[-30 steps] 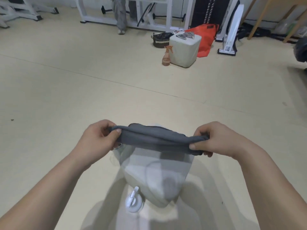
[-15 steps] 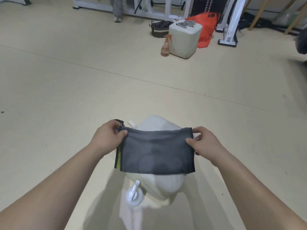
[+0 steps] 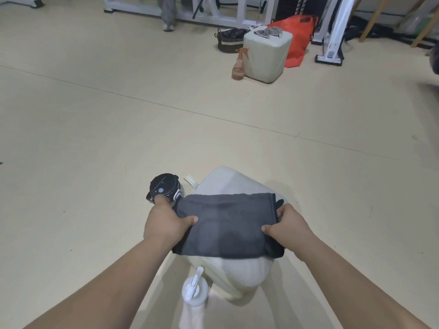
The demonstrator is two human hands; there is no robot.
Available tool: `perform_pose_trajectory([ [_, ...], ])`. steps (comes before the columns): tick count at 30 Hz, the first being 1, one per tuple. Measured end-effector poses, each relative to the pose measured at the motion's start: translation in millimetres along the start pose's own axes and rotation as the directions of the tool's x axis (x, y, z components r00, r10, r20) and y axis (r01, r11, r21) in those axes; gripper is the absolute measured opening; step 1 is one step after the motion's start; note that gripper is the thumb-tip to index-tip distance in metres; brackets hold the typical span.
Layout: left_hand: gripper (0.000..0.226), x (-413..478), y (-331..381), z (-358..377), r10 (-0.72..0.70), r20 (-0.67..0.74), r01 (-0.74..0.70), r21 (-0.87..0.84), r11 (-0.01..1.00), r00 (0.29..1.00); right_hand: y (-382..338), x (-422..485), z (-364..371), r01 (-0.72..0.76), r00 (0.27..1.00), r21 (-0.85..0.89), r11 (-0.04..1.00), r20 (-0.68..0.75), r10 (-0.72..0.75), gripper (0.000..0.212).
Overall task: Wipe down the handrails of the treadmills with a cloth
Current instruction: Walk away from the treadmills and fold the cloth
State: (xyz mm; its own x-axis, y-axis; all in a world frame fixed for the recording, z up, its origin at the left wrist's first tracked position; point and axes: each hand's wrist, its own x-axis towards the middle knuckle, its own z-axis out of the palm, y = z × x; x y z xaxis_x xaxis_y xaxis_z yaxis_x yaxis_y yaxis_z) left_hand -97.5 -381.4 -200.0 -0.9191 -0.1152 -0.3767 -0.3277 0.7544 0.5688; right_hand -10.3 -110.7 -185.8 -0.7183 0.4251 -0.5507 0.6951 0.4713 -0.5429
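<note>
Dark grey cloth (image 3: 225, 229) lies spread flat atop a white container (image 3: 237, 181) on the floor (image 3: 95, 138); left hand (image 3: 164, 224) and right hand (image 3: 289, 227) each hold a grip pinching one side edge.

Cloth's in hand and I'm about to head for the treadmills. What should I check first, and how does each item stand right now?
1. Left-hand grip pinches the dark grey cloth at its left edge: ok.
2. Right-hand grip pinches its right edge: ok.
3. Cloth spread flat between the hands, not bunched: ok.
4. Cloth damp enough to wipe: cannot tell.
5. White spray bottle upright on the floor beside the white jug, close by: ok.
6. Treadmill handrails in sight: not ok; only white equipment frames show far ahead.
</note>
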Motion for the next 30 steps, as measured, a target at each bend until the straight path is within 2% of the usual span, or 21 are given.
perform_pose_trajectory([
  [5, 0.058, 3.1, -5.1, 1.6, -0.094, 0.024, 0.095, -0.081, 0.992, 0.995, -3.3, -5.4, 2.8, -0.006, 0.998, 0.059, 0.998, 0.069, 0.002, 0.036],
  [9, 0.029, -0.7, 1.0, 2.0, -0.189, 0.148, 0.227, -0.308, 0.924, 0.971, -1.7, -8.3, -1.4, -0.004, 0.998, 0.175, 0.985, 0.063, -0.008, 0.027],
  [11, 0.032, -2.5, 18.0, -3.2, -0.136, 0.15, 0.186, -0.398, 0.898, 0.979, -1.0, -9.3, -4.5, -0.001, 0.998, 0.193, 0.981, 0.067, -0.012, 0.023],
  [13, 0.036, -7.1, 43.4, -14.8, -0.043, 0.053, 0.061, -0.392, 0.918, 0.998, 1.0, -9.2, -7.5, -0.008, 0.996, 0.222, 0.975, 0.09, -0.012, 0.024],
  [15, 0.027, -17.5, 68.0, -24.9, 0.071, -0.025, -0.075, -0.378, 0.923, 0.997, 2.3, -9.4, -9.7, -0.017, 0.993, 0.262, 0.965, 0.118, -0.014, 0.033],
  [18, 0.023, -45.6, 99.2, -14.3, 0.206, -0.013, -0.193, -0.413, 0.89, 0.978, 2.9, -9.6, -13.1, -0.021, 0.99, 0.283, 0.959, 0.14, -0.02, 0.041],
  [20, 0.027, -65.4, 109.2, 9.6, 0.313, 0.079, -0.262, -0.38, 0.887, 0.946, 3.4, -8.4, -13.6, -0.045, 0.988, 0.317, 0.947, 0.153, -0.005, 0.042],
  [21, 0.03, -75.1, 112.4, 21.4, 0.355, 0.179, -0.272, -0.369, 0.889, 0.918, 4.0, -7.7, -13.8, -0.077, 0.987, 0.354, 0.932, 0.16, 0.021, 0.039],
  [23, 0.039, -84.7, 111.5, 43.9, 0.395, 0.416, -0.251, -0.359, 0.899, 0.819, 4.9, -7.2, -16.0, -0.138, 0.985, 0.44, 0.887, 0.154, 0.077, 0.032],
  [24, 0.035, -84.5, 108.8, 51.6, 0.404, 0.466, -0.258, -0.345, 0.902, 0.787, 5.2, -6.6, -17.4, -0.149, 0.986, 0.465, 0.873, 0.133, 0.098, 0.027],
  [25, 0.026, -81.2, 104.3, 55.7, 0.41, 0.439, -0.291, -0.314, 0.904, 0.799, 7.0, -5.6, -18.2, -0.153, 0.988, 0.481, 0.863, 0.107, 0.115, 0.024],
  [27, 0.017, -67.9, 96.9, 56.2, 0.395, 0.237, -0.372, -0.137, 0.918, 0.888, 10.6, -2.5, -18.7, -0.164, 0.986, 0.502, 0.849, 0.07, 0.149, 0.025],
  [29, 0.017, -55.2, 87.5, 50.5, 0.326, 0.08, -0.325, -0.029, 0.945, 0.942, 13.8, 1.1, -14.9, -0.147, 0.989, 0.471, 0.87, 0.039, 0.146, 0.035],
  [30, 0.02, -50.7, 83.1, 48.0, 0.308, 0.061, -0.307, -0.03, 0.951, 0.949, 15.1, 2.5, -12.7, -0.108, 0.992, 0.411, 0.905, -0.016, 0.125, 0.038],
])
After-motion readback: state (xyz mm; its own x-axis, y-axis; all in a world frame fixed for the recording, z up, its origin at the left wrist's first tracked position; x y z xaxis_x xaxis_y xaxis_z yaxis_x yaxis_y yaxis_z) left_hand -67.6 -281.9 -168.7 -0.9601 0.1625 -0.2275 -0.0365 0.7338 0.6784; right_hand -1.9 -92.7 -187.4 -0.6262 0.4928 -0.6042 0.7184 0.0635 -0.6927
